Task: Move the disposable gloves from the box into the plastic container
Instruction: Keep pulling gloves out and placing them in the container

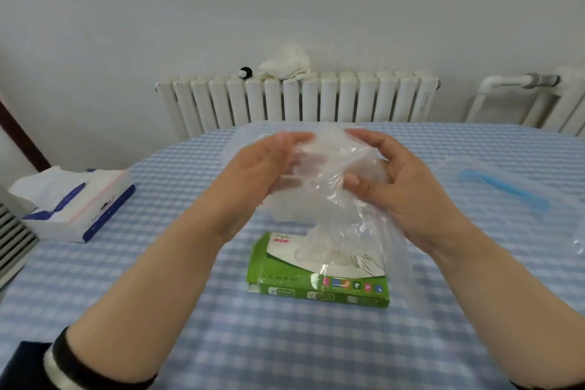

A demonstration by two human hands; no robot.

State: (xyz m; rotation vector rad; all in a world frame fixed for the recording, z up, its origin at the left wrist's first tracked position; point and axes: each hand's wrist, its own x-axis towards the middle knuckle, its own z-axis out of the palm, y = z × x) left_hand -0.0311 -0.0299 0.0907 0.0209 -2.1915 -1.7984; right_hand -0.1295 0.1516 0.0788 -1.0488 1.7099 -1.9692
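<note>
Left hand (266, 165) and right hand (389, 177) both grip a bunch of clear disposable gloves (326, 174), fingers curled into the film, held up over the green box (316, 275) so the trailing sheets pull free of its top slot (some film still hangs into the opening). The box lies flat on the checked surface (158, 294), directly below for a straight lift. Plastic container (506, 187) seems to be the clear, blue-edged item at right, well apart. Tissue pack (76, 203) sits far left.

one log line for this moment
left hand: holds gloves | right hand: holds gloves | box: on table, below
</note>
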